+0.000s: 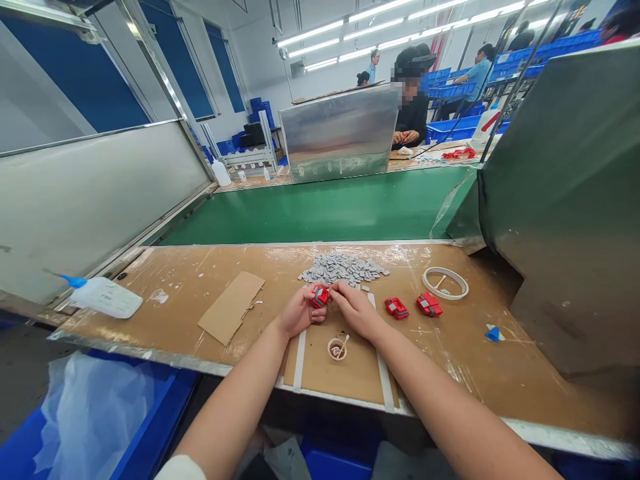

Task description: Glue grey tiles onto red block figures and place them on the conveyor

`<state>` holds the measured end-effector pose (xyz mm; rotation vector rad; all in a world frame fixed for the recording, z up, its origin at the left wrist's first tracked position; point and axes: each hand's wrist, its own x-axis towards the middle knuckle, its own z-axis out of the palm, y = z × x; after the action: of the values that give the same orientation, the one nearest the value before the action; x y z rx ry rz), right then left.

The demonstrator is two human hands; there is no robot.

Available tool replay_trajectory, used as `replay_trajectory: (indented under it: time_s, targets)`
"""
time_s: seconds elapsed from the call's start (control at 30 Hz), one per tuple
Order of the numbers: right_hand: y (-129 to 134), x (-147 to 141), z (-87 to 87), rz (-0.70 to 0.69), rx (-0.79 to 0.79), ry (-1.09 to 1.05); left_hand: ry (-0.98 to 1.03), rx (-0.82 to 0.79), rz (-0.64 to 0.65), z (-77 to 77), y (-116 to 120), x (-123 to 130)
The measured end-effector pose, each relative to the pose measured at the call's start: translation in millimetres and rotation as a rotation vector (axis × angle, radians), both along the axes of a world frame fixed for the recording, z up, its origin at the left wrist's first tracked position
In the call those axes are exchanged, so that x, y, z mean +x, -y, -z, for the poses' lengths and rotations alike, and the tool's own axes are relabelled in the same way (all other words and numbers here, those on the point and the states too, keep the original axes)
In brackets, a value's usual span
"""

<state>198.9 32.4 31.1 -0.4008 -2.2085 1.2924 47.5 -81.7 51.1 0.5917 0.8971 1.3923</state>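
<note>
A small red plastic part with grey-green trim (320,297) sits in my left hand (299,312), whose fingers are wrapped round it. At its right side my right hand (354,308) has thumb and fingers pinched together; what is between the fingertips is too small to make out. Just beyond both hands lies a heap of small grey flat pieces (343,268). Nearer to me stands a little cup (337,349) with dark reddish contents and a thin stick leaning in it. Two similar red parts, one closer (397,308) and one farther right (429,305), lie to the right.
A torn cardboard sheet (231,308) and a white squeeze bottle with a blue tip (107,297) lie left. A white ring (465,288) and a blue scrap (495,334) lie right. Behind the table runs a green conveyor belt (305,210); a person (413,113) sits across it.
</note>
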Motion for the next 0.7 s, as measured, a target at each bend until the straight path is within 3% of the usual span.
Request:
replay_trajectory:
  time_s: [0.1,0.27,0.33,0.47,0.63,0.7]
  targets:
    - [-4,7,-4.9,-0.035,0.058,0.021,0.069,0.012,0.019,-2.3,2,-6]
    - [-12,36,-22.2,-0.454,0.271,0.194,-0.002,0.117,-0.087,-5.9,7,-8]
    - [-10,44,-30.0,-0.541,0.300,0.289,-0.094,0.147,-0.132,-5.3,9,-7]
    - [3,44,-37.6,-0.545,0.354,0.377,-0.215,0.152,-0.132,-0.7,7,-7]
    - [13,37,-33.1,-0.497,0.519,0.217,-0.460,0.186,-0.266,3.5,3,-7]
    - [13,36,-31.9,-0.483,0.587,0.181,-0.533,0.169,-0.249,5.1,1,-6]
